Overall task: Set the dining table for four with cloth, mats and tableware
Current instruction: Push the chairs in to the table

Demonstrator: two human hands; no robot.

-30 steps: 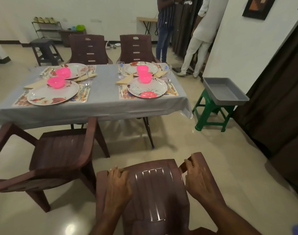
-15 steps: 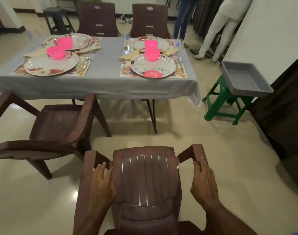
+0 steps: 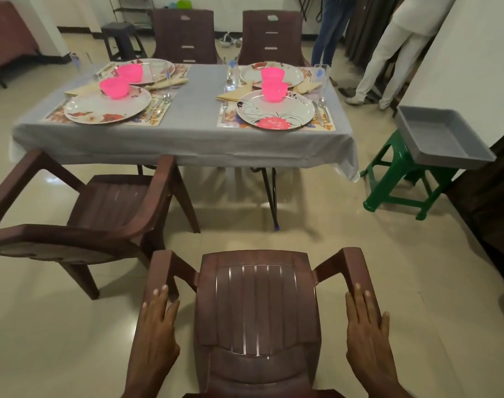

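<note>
Now your left hand (image 3: 156,326) and right hand (image 3: 365,323) lie flat and released on the chair (image 3: 256,311) armrests, no longer gripping. It sits closer to the surface (image 3: 187,139) at upper centre, already laid for four.

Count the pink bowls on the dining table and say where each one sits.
4, one on each plate: near-left bowl, far-left bowl, near-right bowl and far-right bowl, which the near-right one partly overlaps. None seems hidden.
</note>
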